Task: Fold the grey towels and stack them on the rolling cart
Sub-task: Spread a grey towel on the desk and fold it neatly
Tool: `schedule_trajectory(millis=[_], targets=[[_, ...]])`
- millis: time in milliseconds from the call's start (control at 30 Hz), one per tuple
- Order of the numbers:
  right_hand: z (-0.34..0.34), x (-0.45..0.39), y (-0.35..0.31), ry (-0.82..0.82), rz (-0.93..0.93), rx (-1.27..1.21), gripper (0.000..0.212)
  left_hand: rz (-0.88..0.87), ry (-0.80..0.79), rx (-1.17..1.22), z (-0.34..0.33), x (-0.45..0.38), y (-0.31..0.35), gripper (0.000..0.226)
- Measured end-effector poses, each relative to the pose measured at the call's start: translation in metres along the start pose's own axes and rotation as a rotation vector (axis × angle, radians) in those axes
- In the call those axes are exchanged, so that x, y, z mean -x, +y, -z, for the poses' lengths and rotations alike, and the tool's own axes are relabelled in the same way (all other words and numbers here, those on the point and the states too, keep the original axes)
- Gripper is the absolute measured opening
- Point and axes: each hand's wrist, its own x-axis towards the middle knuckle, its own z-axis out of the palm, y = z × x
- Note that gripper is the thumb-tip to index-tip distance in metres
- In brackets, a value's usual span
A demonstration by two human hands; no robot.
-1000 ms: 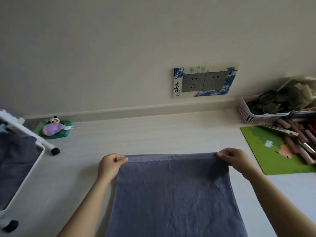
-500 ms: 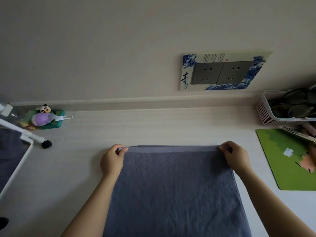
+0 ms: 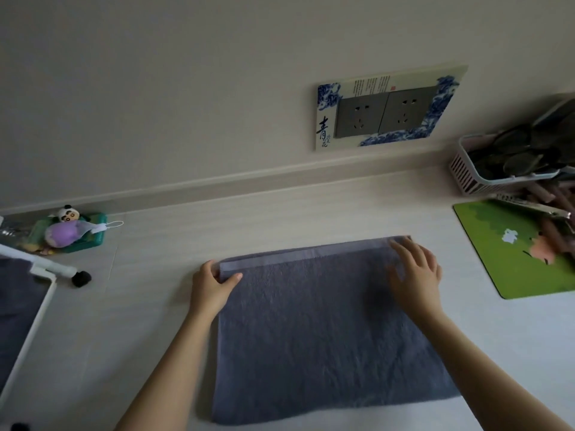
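Left hand: the left hand (image 3: 214,283) pinches the far left corner of the flat grey terry towel (image 3: 323,331), thumb on top of the cloth, fingers curled at its edge.
Right hand: the right hand (image 3: 415,272) lies spread, palm down, on the far right corner, pressing and gripping nothing.
Towel: it lies flat on the pale wood-grain tabletop (image 3: 280,213) between both forearms, its pale hem band along the far edge.
Long axis: hard to judge; it looks about as wide as deep, already doubled.
Key relation: the white-framed rolling cart (image 3: 37,309) stands at the left, with dark grey cloth in it; the left hand is nearer.
Next fold, judged: probably side to side, right edge carried toward the pinned left.
Off to the right: a green mat (image 3: 497,253), clear of the towel.
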Motion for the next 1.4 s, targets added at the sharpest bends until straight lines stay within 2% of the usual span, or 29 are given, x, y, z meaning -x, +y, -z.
schedule_trajectory(millis=[133, 233, 333, 433, 467, 533, 600, 667, 700, 800, 833, 867, 933, 1033, 1200, 1300, 1333, 1400], targets=[[-0.021, 0.042, -0.025, -0.039, 0.1, -0.076, 0.043, 0.058, -0.043, -0.145, -0.002, 0.025, -0.015, 0.064], [-0.04, 0.068, -0.04, -0.18, 0.162, -0.017, 0.057, 0.076, -0.039, -0.17, -0.008, 0.042, -0.019, 0.058], [-0.057, 0.076, -0.041, -0.218, 0.227, 0.241, 0.065, 0.064, -0.133, -0.099, -0.006, 0.049, -0.016, 0.034], [-0.059, 0.077, -0.053, -0.192, 0.179, 0.221, 0.072, 0.045, -0.276, 0.09, 0.005, 0.053, -0.022, 0.02], [-0.058, 0.081, -0.062, -0.17, 0.172, 0.127, 0.072, 0.039, -0.341, 0.104, 0.012, 0.056, -0.022, 0.027], [-0.052, 0.1, -0.084, -0.163, 0.154, -0.204, 0.06, 0.043, -0.451, 0.11, 0.022, 0.063, -0.02, 0.041], [-0.052, 0.131, -0.1, -0.187, 0.067, -0.601, 0.047, -0.008, -0.495, 0.148, 0.032, 0.071, -0.009, 0.042], [-0.057, 0.156, -0.107, -0.196, -0.096, -0.889, 0.045, -0.078, -0.498, 0.236, 0.037, 0.082, 0.011, 0.037], [-0.06, 0.162, -0.11, -0.19, -0.185, -1.014, 0.049, -0.107, -0.499, 0.308, 0.037, 0.088, 0.023, 0.037], [-0.049, 0.16, -0.113, -0.158, -0.426, -1.37, 0.087, -0.234, -0.536, 0.389, 0.026, 0.108, 0.057, 0.042], [-0.04, 0.157, -0.111, -0.14, -0.482, -1.44, 0.093, -0.274, -0.543, 0.379, 0.02, 0.115, 0.068, 0.043], [-0.031, 0.154, -0.11, -0.124, -0.524, -1.487, 0.088, -0.314, -0.544, 0.376, 0.013, 0.121, 0.076, 0.045], [-0.013, 0.149, -0.098, -0.082, -0.583, -1.571, 0.065, -0.381, -0.543, 0.377, -0.001, 0.133, 0.096, 0.045], [0.023, 0.146, -0.066, -0.007, -0.621, -1.674, 0.054, -0.49, -0.538, 0.353, -0.037, 0.154, 0.126, 0.046], [0.074, 0.141, -0.022, -0.024, -0.626, -1.542, 0.067, -0.643, -0.443, 0.201, -0.104, 0.19, 0.167, 0.042], [0.086, 0.134, 0.004, -0.045, -0.683, -1.387, 0.072, -0.54, -0.636, 0.198, -0.148, 0.196, 0.169, 0.042], [0.087, 0.131, 0.01, -0.064, -0.7, -1.272, 0.073, -0.521, -0.678, 0.19, -0.159, 0.195, 0.164, 0.04], [0.085, 0.126, 0.027, -0.145, -0.691, -0.932, 0.069, -0.56, -0.634, 0.124, -0.174, 0.187, 0.149, 0.031]])
